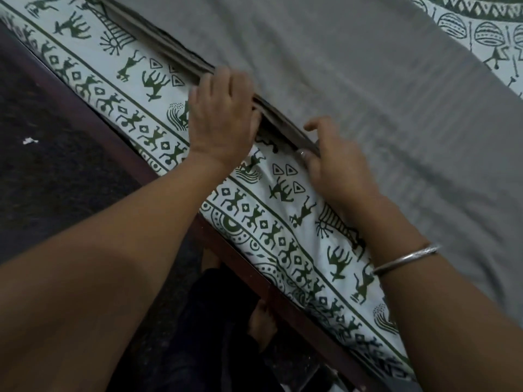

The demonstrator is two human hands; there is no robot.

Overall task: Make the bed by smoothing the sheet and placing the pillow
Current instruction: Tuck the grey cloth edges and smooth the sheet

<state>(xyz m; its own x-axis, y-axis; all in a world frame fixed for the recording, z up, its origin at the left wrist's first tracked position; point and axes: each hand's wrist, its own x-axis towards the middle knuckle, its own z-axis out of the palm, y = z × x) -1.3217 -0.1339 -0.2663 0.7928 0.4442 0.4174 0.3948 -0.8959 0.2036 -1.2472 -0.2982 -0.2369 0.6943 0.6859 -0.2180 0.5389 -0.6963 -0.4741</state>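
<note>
A white bedsheet [285, 222] printed with dark green figures covers the mattress from top left to bottom right. A folded grey blanket [368, 80] lies on top of it and fills the upper right. My left hand [220, 117] grips the blanket's layered near edge, fingers curled over the folds. My right hand [331, 165] pinches the same edge a little further right, thumb under the layers; a metal bangle sits on that wrist. No pillow is in view.
A dark wooden bed frame [243, 264] runs diagonally along the sheet's near side. Dark floor [56, 165] lies to the left, with a small white scrap [29, 141] on it. My foot [261, 323] stands beside the frame.
</note>
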